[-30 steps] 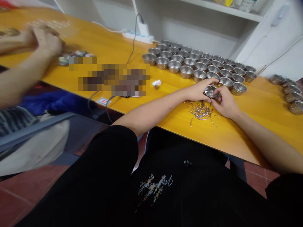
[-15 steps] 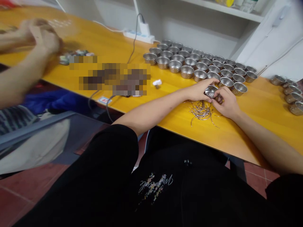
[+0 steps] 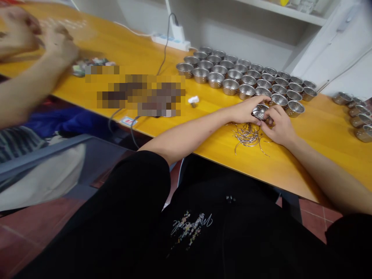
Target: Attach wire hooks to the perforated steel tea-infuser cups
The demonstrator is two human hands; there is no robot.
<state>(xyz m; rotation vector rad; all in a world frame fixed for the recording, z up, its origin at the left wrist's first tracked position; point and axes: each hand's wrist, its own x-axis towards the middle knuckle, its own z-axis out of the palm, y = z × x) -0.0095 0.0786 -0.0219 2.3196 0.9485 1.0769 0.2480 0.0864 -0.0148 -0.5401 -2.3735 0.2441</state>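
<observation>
A small perforated metal strainer cup (image 3: 259,111) is tilted just above the table, its dotted surface turned partly up toward me. My left hand (image 3: 247,109) curls around its left side, thumb below and fingers over the far rim. Against the cup's right edge, my right hand (image 3: 279,124) has its fingers bent and pinched together. Whether a thin wire lies between those fingertips is hidden. Right below both hands lies a loose heap of thin, curved metal wires (image 3: 247,135).
Rows of similar strainer cups (image 3: 215,79) stand behind my hands; several more cups (image 3: 364,132) are at the far right. A white plug-like piece (image 3: 193,100), blurred-out items (image 3: 159,99) and a power strip (image 3: 171,41) lie leftward. Another person's hands (image 3: 59,46) work at the left.
My hands and the cup stay nearly in place, the cup turned slightly. The other person's hands have moved apart. The view has shifted a little.
</observation>
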